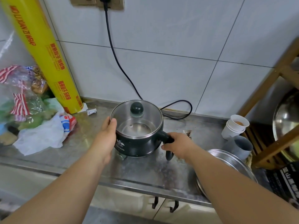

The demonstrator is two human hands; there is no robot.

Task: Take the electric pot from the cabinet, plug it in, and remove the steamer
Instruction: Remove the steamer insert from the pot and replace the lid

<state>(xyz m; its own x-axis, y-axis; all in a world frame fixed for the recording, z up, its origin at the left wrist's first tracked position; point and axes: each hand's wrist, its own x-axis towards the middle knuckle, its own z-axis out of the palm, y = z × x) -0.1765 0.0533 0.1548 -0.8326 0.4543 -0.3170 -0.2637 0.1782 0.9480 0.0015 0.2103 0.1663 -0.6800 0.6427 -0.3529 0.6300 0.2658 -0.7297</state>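
**Both hands on the electric pot at the counter**

Right hand (177, 147) grips the dark handle (165, 137) that juts from the electric pot (137, 139), fingers curled around it from the outside. Opposite it, the left hand (107, 135) presses flat against the pot's far side, thumb lying along the metal rim and fingers hidden behind the body; whether they curl is not visible. Between the two hands the pot stands upright on the steel counter (145, 168), its glass lid (135, 120) in place with a dark round knob (136, 108) on top. Through the glass a shiny metal interior shows.

Just outside the right hand lies a round metal pan (229, 160), and beyond that a grey cup (242, 146) and a stack of white paper cups (236, 126), the top one holding something brownish. A wooden rack (275, 94) stands past these, with a large steel bowl (286, 118) inside it.

Outside the left hand sits a heap of plastic bags (37, 131), and behind them a tall yellow roll of cling wrap (45, 54) leans against the tiled wall (161, 62).

Beyond both hands, a black cord (113, 50) loops on the counter behind the pot and climbs the wall to a plug in the socket (105, 2).
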